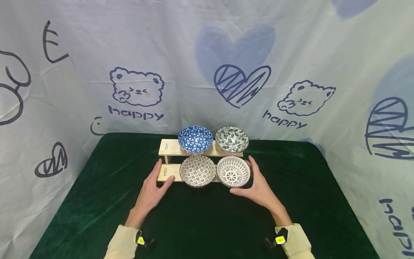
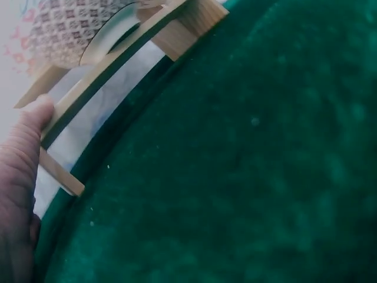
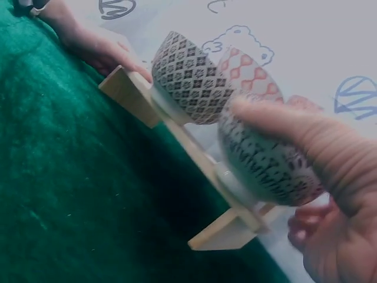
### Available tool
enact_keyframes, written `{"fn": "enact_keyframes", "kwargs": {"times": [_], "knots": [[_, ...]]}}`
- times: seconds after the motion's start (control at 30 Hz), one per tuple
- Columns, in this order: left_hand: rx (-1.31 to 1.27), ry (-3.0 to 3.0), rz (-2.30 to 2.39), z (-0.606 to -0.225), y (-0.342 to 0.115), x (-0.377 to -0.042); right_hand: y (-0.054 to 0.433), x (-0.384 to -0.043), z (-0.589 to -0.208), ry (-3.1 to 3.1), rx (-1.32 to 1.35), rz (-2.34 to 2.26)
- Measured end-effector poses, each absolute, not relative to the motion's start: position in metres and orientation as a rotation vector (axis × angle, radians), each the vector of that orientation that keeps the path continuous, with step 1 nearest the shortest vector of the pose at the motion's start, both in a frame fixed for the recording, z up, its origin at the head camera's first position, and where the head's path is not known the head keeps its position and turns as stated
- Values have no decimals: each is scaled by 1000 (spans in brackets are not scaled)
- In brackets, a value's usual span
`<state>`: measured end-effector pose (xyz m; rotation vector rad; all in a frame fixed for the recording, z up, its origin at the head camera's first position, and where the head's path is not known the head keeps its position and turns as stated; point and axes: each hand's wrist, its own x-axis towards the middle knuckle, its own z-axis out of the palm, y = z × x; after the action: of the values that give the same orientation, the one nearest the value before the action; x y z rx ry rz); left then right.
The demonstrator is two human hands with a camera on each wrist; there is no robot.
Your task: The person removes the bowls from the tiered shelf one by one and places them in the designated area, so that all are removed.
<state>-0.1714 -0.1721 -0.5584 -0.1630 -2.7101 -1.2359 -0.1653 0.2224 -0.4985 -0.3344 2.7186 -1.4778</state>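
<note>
“happy” (image 1: pixel 136 113) is legible on backdrop (image 1: pixel 187 46); markings (image 1: pixel 165 172) on wooden rack (image 1: pixel 173 170) are illegible. White bowl (image 1: pixel 233 171), near right on rack, is clasped in half-curled right grip (image 1: pixel 260 187), fingers partly hidden; rack's left end is pinched by wide-spread left grip (image 1: pixel 151 189).

2 cream sleeves (image 1: pixel 122 241); 2 black wrist mounts (image 1: pixel 283 231) with yellow labels (image 1: pixel 280 240)

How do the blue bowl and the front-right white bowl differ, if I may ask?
The blue bowl stands on the rear wooden shelf; the white bowl stands on the front shelf. Inside, the blue bowl shows a triangle pattern, while the white bowl has dark marks radiating from its centre. Both are round, patterned and sit with their openings up.
</note>
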Motion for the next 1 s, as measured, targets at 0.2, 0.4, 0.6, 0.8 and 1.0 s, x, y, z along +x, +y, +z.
{"fn": "enact_keyframes", "kwargs": {"times": [0.2,0.4,0.6,0.8,1.0], "knots": [[-162,-2506,-1416,-565,-178,-173,213,-168,-512,2560,-391,-1777],[-177,-2481,-1426,-569,-177,-174,208,-168,-519,2391,-422,-2024],[-176,-2502,-1428,-573,-177,-172,206,-165,-521,2443,-400,-2010],[-168,-2508,-1427,-573,-177,-170,206,-165,-521,2481,-423,-1993],[-171,-2497,-1423,-571,-178,-173,207,-166,-520,2539,-427,-1940]]}}
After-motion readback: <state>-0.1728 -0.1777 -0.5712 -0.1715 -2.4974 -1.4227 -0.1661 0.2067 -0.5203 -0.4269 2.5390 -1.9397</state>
